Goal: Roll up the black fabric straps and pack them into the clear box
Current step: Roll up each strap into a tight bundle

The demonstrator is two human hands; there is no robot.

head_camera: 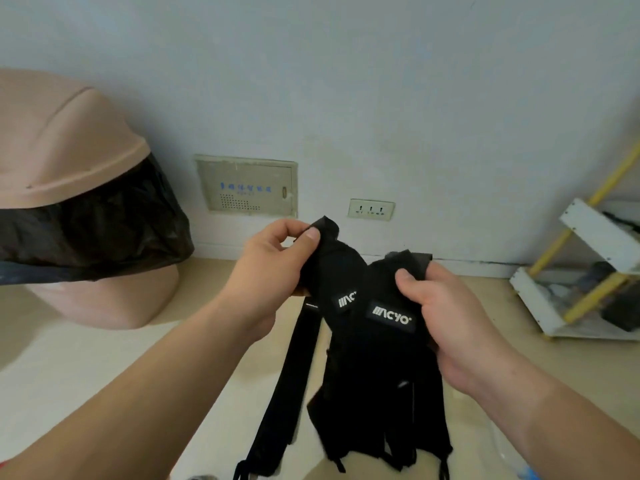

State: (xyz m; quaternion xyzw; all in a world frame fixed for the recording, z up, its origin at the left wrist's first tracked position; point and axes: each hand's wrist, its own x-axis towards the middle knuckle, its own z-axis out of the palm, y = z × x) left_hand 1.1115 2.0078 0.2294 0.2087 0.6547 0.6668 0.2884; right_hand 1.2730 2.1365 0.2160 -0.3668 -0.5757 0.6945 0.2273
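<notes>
Two black fabric straps (367, 368) with white logo patches hang together in the air above the floor, their lower ends dangling loose. My left hand (266, 271) pinches the top end of the left strap between thumb and fingers. My right hand (446, 306) grips the top end of the right strap, thumb on its front. A thin black band (291, 382) hangs down beside them on the left. A corner of something clear plastic (509, 452), possibly the clear box, shows at the bottom right, mostly out of frame.
A pink bin (69, 161) with a black liner bag stands at the left against the wall. A white and yellow shelf rack (588, 271) with dark items stands at the right. A wall panel (247, 185) and a socket (371, 209) sit low on the wall ahead.
</notes>
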